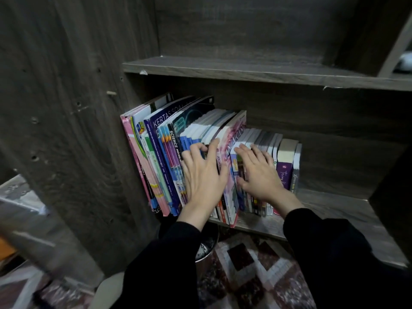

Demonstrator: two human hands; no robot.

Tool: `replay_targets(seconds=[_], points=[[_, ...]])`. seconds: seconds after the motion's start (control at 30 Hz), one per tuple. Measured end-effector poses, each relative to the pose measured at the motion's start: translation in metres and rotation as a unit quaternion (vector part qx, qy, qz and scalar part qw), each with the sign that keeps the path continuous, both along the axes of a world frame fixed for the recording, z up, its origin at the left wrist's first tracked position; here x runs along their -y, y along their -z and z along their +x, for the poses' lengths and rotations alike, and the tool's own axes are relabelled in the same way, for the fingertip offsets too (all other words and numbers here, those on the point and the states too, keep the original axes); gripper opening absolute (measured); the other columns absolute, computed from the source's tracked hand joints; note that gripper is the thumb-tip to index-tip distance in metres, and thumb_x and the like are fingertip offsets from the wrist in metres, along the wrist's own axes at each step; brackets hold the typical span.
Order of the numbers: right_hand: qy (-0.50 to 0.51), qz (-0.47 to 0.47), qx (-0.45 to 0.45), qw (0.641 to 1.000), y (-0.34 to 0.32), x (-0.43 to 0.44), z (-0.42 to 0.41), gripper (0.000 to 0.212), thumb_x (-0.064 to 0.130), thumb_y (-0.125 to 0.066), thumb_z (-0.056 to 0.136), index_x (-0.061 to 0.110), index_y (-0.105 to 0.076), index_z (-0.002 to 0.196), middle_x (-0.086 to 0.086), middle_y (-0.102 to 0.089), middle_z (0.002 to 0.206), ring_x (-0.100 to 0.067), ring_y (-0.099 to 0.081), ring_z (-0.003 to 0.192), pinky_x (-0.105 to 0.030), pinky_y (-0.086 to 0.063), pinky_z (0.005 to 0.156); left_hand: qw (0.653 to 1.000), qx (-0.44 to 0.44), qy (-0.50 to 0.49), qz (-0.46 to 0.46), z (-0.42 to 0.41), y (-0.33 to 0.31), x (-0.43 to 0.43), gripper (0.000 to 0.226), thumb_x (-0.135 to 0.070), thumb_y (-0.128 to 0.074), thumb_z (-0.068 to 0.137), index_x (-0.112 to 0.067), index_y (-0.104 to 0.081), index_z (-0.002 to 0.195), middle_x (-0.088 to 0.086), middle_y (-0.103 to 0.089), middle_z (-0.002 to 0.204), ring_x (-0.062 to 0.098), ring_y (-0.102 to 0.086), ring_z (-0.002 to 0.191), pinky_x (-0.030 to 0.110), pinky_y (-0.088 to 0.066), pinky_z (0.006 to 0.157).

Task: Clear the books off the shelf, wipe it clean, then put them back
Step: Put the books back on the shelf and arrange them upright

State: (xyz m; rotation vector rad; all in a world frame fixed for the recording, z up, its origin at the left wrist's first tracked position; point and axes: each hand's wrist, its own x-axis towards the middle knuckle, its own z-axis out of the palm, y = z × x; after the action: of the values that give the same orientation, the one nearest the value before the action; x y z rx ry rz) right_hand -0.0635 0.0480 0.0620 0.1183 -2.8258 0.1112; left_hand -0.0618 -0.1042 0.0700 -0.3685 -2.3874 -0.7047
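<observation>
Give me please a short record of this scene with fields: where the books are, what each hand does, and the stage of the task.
books: stand in a row at the left of the shelf
left hand: fingers curled over book tops, thumb against the pink book
right hand: flat on the shorter books
stage: all books seen are on the shelf

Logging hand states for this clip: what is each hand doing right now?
Left hand: fingers curl over the tall colourful upright books, gripping them.
Right hand: open, fingers resting on the shorter white-edged paperbacks.
</observation>
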Motion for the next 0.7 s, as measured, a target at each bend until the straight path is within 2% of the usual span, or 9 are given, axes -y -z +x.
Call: replay_targets(seconds=[0.13,0.27,0.37,0.43,0.53,0.63,0.7], points=[[0.002,0.0,0.003,1.0,0.0,0.0,0.0,0.083,0.029,-0.06,0.087,0.027,-0.009,0.152,0.003,-0.006,0.16,-0.019,0.001,0.147,-0.036,0.013,0.112,0.999,-0.042,-0.014,-0.006,0.004,0.006,-0.002,0.045,-0.035,-0.054,0.087,-0.022,-0.05,0.13,0.008,-0.044,0.104,0.018,-0.031,0.094,0.035,-0.04,0.076],[0.001,0.002,0.01,1.0,-0.002,0.0,0.001,0.083,0.028,-0.06,0.087,0.026,-0.008,0.152,0.003,-0.005,0.16,-0.018,0.002,0.147,-0.036,0.014,0.111,0.999,-0.046,-0.008,-0.002,0.017,0.011,0.004,0.042,-0.04,-0.041,0.09,-0.028,-0.043,0.13,0.005,-0.045,0.102,0.018,-0.036,0.093,0.03,-0.039,0.07],[-0.001,0.0,0.015,1.0,-0.004,0.001,0.002,0.083,0.028,-0.06,0.087,0.026,-0.008,0.152,0.003,-0.004,0.161,-0.018,0.002,0.147,-0.035,0.014,0.111,0.999,0.011,0.035,0.011,0.016,-0.002,0.005,0.043,-0.038,-0.045,0.095,-0.025,-0.041,0.136,0.005,-0.047,0.108,0.02,-0.046,0.098,0.031,-0.045,0.073],[-0.001,-0.001,0.02,1.0,-0.005,0.001,0.002,0.083,0.028,-0.059,0.087,0.025,-0.008,0.152,0.003,-0.004,0.161,-0.018,0.003,0.147,-0.036,0.013,0.113,0.996,0.056,0.071,0.023,0.012,-0.012,0.0,0.048,-0.035,-0.046,0.098,-0.024,-0.034,0.143,0.006,-0.053,0.115,0.018,-0.055,0.096,0.026,-0.045,0.074],[-0.001,-0.001,0.025,1.0,-0.005,0.001,0.002,0.083,0.029,-0.059,0.087,0.025,-0.007,0.152,0.002,-0.004,0.161,-0.019,0.003,0.147,-0.039,0.01,0.115,0.994,0.054,0.087,0.043,0.009,-0.017,-0.004,0.05,-0.023,-0.047,0.099,-0.017,-0.031,0.146,0.01,-0.061,0.116,0.019,-0.064,0.088,0.027,-0.05,0.076],[-0.003,0.002,0.022,1.0,-0.004,0.0,0.001,0.084,0.028,-0.06,0.086,0.025,-0.007,0.152,0.002,-0.005,0.161,-0.02,0.002,0.147,-0.039,0.009,0.116,0.991,0.055,0.101,0.069,0.012,-0.016,-0.006,0.049,-0.015,-0.048,0.098,-0.011,-0.033,0.145,0.013,-0.065,0.11,0.021,-0.065,0.085,0.031,-0.054,0.08],[-0.004,0.003,0.023,1.0,-0.003,0.0,0.0,0.084,0.028,-0.059,0.086,0.025,-0.008,0.152,0.001,-0.005,0.161,-0.02,0.002,0.147,-0.039,0.01,0.115,0.988,0.052,0.114,0.086,0.017,-0.012,-0.005,0.05,-0.011,-0.049,0.097,-0.011,-0.035,0.145,0.012,-0.064,0.112,0.016,-0.064,0.08,0.022,-0.051,0.078]])
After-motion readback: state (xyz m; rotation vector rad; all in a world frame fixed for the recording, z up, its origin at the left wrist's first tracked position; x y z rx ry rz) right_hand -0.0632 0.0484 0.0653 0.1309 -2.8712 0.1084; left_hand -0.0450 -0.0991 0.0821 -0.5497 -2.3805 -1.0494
